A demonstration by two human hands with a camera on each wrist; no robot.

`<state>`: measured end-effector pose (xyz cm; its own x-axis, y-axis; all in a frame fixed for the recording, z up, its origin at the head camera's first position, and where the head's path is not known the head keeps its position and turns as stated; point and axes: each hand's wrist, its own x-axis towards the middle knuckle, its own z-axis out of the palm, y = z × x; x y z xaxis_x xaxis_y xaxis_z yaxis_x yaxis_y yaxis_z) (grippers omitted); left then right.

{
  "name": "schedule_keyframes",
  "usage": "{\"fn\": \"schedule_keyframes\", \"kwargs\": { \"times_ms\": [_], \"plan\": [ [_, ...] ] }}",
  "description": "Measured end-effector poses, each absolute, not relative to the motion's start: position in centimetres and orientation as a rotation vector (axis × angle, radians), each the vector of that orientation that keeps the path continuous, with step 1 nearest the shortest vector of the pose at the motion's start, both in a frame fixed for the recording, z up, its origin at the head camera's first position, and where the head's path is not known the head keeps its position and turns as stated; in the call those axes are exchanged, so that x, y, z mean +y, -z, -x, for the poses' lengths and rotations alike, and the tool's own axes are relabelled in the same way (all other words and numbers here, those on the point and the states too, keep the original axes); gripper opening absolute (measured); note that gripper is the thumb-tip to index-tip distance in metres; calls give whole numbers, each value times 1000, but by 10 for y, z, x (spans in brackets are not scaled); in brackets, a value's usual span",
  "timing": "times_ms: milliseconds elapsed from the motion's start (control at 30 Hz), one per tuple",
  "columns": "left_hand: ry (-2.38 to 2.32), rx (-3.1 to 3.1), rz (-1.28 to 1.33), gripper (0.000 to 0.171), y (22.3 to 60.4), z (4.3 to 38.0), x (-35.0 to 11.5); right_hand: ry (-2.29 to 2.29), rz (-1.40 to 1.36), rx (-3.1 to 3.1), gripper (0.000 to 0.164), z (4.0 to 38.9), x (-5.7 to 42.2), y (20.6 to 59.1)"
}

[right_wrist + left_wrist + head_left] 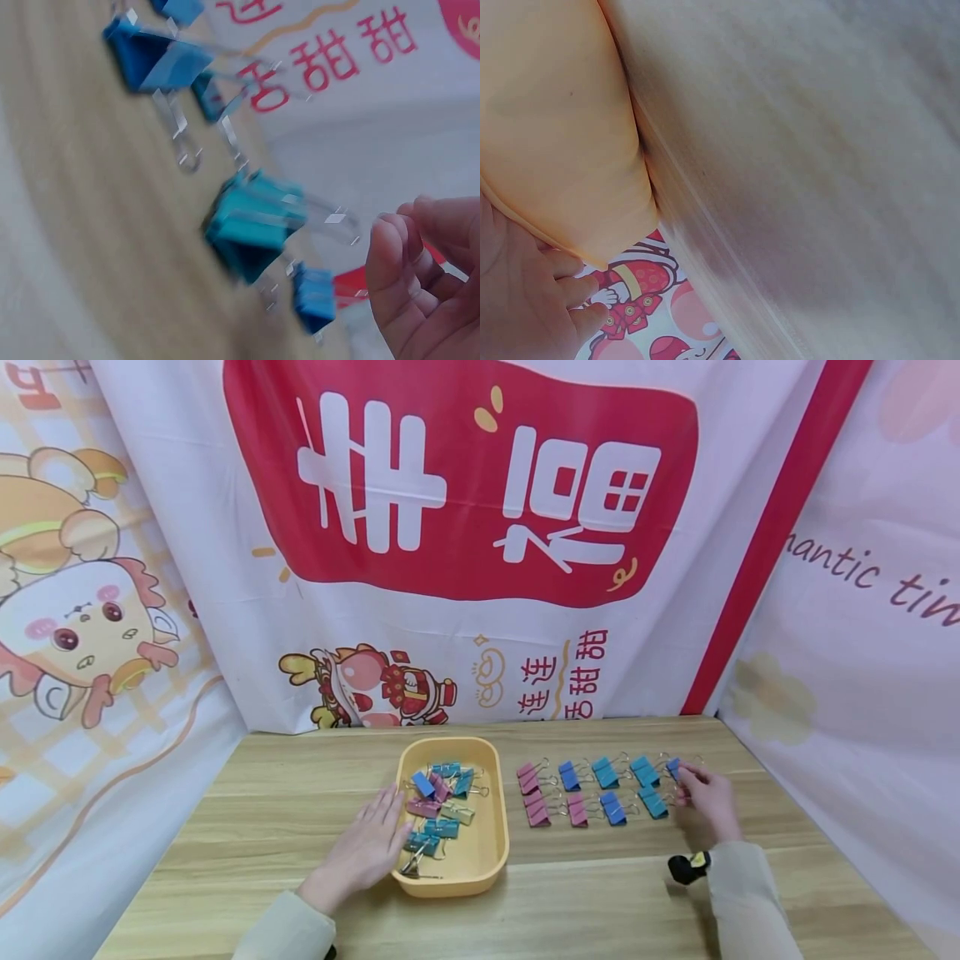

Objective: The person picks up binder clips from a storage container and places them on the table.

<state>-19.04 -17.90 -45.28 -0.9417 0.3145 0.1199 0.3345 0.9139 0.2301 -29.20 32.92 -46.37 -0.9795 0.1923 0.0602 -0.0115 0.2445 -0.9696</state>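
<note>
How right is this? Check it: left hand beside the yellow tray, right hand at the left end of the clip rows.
The end is wrong: the head view shows the right hand at the right end of the clip rows. The left hand is indeed beside the yellow tray.

Head: right fingers (693,778) hide part of the end blue clip (673,767) | left fingers (383,810) cover some rim of the yellow tray (503,827) | piled clips (442,828) hide bits of each other | left wrist: desk (802,165) is mostly blurry, tray runs off the edge | right wrist: teal clip (240,229) is fuzzy, top blue clip (180,9) is cut off
</note>
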Motion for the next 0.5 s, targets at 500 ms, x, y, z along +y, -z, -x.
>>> {"fn": "schedule_keyframes", "kwargs": {
  "times_ms": [500],
  "plan": [
    [388, -3000, 496, 58, 453, 190, -179, -1771, -70, -2326, 42, 295, 274, 413]
  ]
}}
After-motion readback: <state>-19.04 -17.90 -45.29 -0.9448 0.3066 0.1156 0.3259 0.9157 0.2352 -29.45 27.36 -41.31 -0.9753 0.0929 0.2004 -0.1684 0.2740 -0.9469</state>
